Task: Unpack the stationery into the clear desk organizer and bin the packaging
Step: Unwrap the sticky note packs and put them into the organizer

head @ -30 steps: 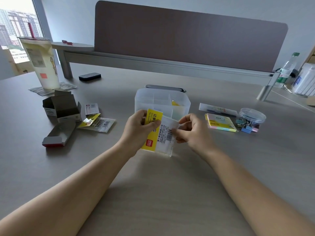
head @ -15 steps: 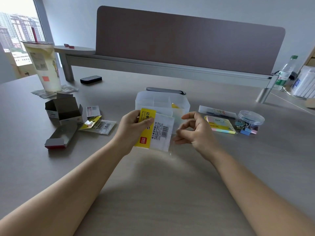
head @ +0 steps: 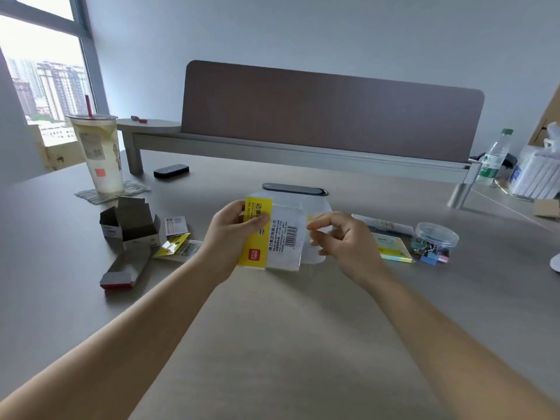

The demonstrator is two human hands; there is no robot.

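Holding a yellow-and-white packet [head: 272, 234] above the table [head: 272, 328], the left hand [head: 233, 237] grips its yellow edge; the right hand [head: 342, 241] hovers beside it, fingers [head: 321, 221] loosely curled, grasping nothing. Behind, the organizer [head: 315, 204] stands mostly hidden. Risk: slick film could slip or tear, spilling contents.

Yellow/white pkg [head: 272, 234] w/ black barcode, red logo; pastel sticky notes [head: 394, 250].

Yellow-and-white packet [head: 272, 234] in left hand [head: 230, 237] — right hand [head: 348, 241] beside

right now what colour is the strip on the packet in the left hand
Yellow, with a small red logo near its lower end, on the packet; the head view shows it.
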